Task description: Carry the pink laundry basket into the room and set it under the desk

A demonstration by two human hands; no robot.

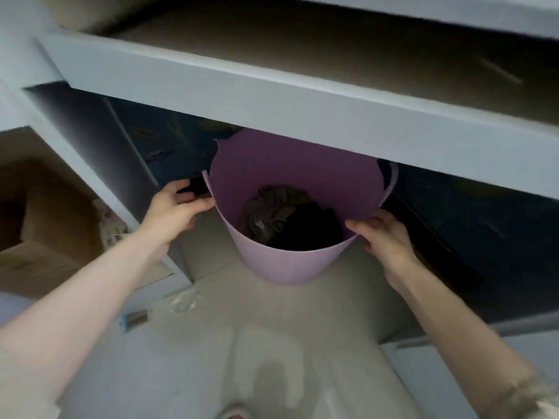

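Observation:
The pink laundry basket (284,261) stands on the pale floor, its far rim tucked beneath the white desk's front edge (272,107). Grey and black clothes (290,225) lie in its bottom. My left hand (174,210) touches the basket's left rim by the handle, fingers curled at the edge. My right hand (384,234) pinches the near right rim between thumb and fingers. The basket's far side is hidden by the desk.
A white desk side panel (99,152) rises to the left, with a brown cardboard box (45,231) beyond it. Dark blue material (484,225) fills the space under the desk on the right. Small scraps (136,317) lie on the floor.

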